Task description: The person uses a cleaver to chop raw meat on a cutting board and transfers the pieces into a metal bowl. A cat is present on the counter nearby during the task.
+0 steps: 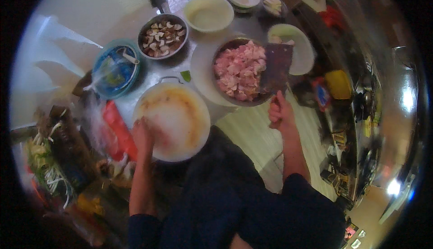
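I see pink meat (239,71) and a dark brown cleaver (276,68) above centre, then a round white board (182,118) stained orange-brown at centre. My feed gives brown-and-white mushroom pieces (158,40) and a blue basin (99,53) at upper left, a red package (119,127) lower down, and navy sleeves (297,186) below.

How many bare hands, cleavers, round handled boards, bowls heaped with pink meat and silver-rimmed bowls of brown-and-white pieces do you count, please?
Bare hands: 2 (left hand, right hand)
Cleaver: 1
Round handled board: 1
Bowl heaped with pink meat: 1
Silver-rimmed bowl of brown-and-white pieces: 1
Total: 6
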Demonstrator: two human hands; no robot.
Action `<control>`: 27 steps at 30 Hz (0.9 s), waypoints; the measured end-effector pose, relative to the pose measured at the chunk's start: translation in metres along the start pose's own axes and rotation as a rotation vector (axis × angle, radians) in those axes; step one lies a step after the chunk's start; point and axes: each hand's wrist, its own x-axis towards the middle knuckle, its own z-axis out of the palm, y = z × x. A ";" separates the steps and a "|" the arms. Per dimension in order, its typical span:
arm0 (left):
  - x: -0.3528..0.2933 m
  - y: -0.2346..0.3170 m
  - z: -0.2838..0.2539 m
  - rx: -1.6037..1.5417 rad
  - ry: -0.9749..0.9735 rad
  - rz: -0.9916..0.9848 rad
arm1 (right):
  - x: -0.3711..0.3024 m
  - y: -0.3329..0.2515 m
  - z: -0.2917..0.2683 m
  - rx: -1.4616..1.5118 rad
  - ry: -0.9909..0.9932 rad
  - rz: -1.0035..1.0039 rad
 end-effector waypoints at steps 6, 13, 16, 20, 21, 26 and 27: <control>-0.019 -0.012 0.004 -0.091 0.019 -0.032 | 0.007 -0.019 0.005 -0.241 0.132 -0.172; -0.028 0.094 -0.021 -1.012 -0.128 -0.073 | -0.002 -0.004 0.028 -0.523 0.282 -0.345; -0.054 0.160 -0.049 -1.299 -0.157 0.307 | -0.012 -0.001 0.030 -0.485 0.301 -0.284; -0.079 0.170 -0.075 -1.237 -0.212 0.219 | -0.024 0.003 0.023 -0.508 0.264 -0.337; -0.079 0.162 -0.075 -1.242 -0.236 0.165 | -0.025 0.004 0.021 -0.496 0.246 -0.330; -0.100 0.108 -0.047 -1.326 -0.315 -0.028 | -0.030 0.016 0.001 -0.549 0.291 -0.299; -0.105 0.097 -0.040 -1.320 -0.311 -0.043 | -0.031 0.017 -0.003 -0.571 0.302 -0.301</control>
